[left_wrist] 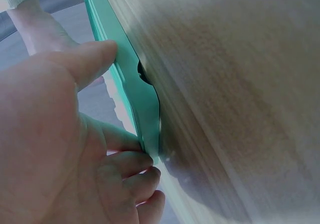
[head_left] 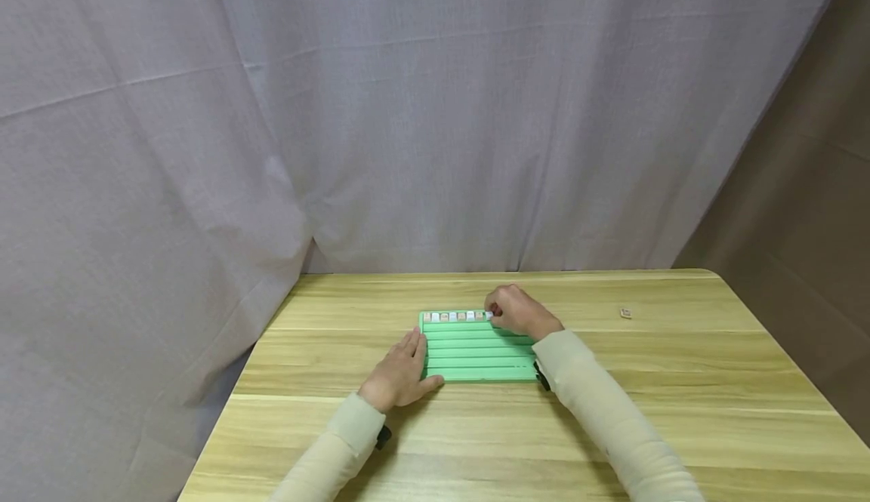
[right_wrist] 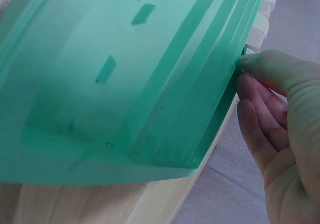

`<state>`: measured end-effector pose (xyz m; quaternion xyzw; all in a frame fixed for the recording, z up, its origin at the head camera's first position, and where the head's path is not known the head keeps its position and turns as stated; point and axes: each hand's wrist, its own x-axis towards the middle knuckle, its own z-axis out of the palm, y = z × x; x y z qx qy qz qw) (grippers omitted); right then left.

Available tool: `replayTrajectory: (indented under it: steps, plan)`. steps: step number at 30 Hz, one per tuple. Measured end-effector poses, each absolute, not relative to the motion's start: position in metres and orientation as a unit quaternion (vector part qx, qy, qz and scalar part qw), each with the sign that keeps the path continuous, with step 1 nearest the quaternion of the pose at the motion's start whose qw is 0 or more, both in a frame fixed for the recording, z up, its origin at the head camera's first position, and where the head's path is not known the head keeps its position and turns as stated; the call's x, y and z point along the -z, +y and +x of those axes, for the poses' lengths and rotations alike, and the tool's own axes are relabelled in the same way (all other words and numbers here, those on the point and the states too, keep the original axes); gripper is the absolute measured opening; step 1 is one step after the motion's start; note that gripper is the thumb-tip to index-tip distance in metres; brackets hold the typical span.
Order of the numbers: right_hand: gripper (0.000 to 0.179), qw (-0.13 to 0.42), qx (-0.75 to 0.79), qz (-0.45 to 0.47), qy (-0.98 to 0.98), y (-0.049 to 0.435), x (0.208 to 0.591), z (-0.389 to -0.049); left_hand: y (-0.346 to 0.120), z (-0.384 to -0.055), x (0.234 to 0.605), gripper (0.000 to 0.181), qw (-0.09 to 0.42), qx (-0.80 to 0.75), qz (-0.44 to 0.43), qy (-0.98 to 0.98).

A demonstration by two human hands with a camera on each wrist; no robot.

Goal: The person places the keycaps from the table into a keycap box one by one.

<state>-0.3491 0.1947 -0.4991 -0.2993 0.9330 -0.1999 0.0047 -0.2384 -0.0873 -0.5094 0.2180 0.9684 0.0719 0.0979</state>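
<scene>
A green ridged tray (head_left: 476,374) lies on the table, with small tiles (head_left: 452,317) in white and tan lined up along its far row. At the right end of this line, my right hand (head_left: 519,312) pinches a white tile (head_left: 488,315) between thumb and fingertips. From the right wrist view, that thumb and the fingers meet at the tray's far edge, largely covering the held piece. My left hand (head_left: 399,374) rests against the tray's near left corner, fingers along the left side and thumb at the front edge.
One loose tan tile (head_left: 626,312) with dark print lies on the wooden table (head_left: 680,381), to the right of the tray. Grey curtains (head_left: 421,124) hang behind the table's far edge and down its left side.
</scene>
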Motion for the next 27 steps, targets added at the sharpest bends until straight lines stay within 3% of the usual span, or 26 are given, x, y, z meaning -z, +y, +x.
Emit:
replayTrajectory:
  steps: [27]
  plan:
    - [0.009,0.016,0.19,-0.283,0.94,0.1893,0.5013,-0.3528,-0.0876,-0.2389,0.5086,0.09,0.101,-0.076,0.218,0.968]
